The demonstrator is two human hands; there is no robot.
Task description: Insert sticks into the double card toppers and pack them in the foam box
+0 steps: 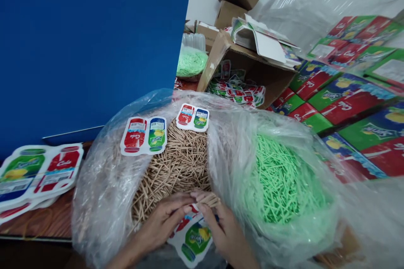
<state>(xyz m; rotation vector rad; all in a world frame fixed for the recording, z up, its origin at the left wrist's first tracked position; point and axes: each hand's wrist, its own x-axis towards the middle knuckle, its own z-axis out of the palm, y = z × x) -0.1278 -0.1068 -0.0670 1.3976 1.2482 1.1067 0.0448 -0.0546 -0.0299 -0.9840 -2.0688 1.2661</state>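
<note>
Both hands are low in the middle of the head view, over a clear plastic bag filled with thin brown sticks (179, 155). My left hand (164, 220) pinches the upper edge of a printed cola-and-lemon packet (197, 237). My right hand (222, 222) closes round the packet's other side and a small bundle of brown sticks (212, 200) at its top. Fingers cover the place where sticks and packet meet, so I cannot tell whether the sticks are inside. Two similar flat packets, a larger one (143, 135) and a smaller one (192, 117), lie across the bag's far side.
To the right stands a clear bag of light green sticks (277, 180). A stack of packets (41, 174) lies on the wooden table at left, beside a blue panel (88, 46). Behind are an open carton (277, 82) of packets and stacked printed boxes (347, 96).
</note>
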